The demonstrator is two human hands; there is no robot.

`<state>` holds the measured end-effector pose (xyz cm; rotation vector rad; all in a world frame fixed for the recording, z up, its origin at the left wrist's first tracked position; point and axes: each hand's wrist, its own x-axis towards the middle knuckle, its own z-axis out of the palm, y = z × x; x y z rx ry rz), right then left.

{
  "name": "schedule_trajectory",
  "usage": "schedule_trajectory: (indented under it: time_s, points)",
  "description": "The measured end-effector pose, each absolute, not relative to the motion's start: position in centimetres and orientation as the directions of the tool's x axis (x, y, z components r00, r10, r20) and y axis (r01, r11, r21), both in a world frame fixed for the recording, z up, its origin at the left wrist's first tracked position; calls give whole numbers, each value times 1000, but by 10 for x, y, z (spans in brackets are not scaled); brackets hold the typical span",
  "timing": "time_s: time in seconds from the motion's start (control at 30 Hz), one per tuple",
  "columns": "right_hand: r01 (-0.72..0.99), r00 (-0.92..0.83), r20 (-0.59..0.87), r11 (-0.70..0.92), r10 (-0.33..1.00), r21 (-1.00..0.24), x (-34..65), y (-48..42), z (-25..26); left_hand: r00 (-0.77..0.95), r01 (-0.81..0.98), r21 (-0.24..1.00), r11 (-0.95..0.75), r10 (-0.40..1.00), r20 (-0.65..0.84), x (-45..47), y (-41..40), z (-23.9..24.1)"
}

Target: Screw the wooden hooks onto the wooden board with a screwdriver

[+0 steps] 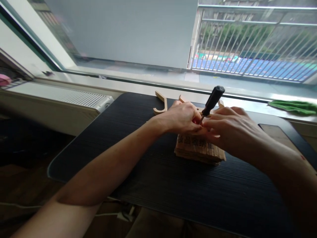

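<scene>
A screwdriver (213,100) with a black handle leans to the right, its tip pointing down between my fingers. My left hand (183,116) is closed, thumb and fingers pinched at the lower shaft. From the other side my right hand (229,127) closes its fingers at the same shaft; no hand is on the handle. The fingers hide the tip and whatever it touches. Beneath both hands lies a thick block of layered cardboard (198,147) with dark printed characters. Parts of light wood (182,98) show behind the hands, largely covered by them.
A hook-shaped wooden piece (164,102) lies left of my hands on the black table (138,178). A phone-like dark slab (272,132) rests at the right. Beyond the table are a white radiator (74,99), the window sill and a green cloth (293,106).
</scene>
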<state>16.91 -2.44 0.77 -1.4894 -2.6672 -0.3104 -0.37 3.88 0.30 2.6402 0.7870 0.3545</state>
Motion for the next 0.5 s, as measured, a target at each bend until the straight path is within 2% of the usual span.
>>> schedule_trajectory:
  time_s: [0.13,0.33,0.5]
  points:
    - [836,-541,133,514,831,193,168,-22,5,827,453,416,-789,546,136,-6,39,3]
    - [826,-551,90,528,829,197,160,-22,5,839,459,421,-782,538,84,-6,40,4]
    - [819,-571,65,562,818,113,167,-24,15,831,469,429,-772,550,82,-5,39,5]
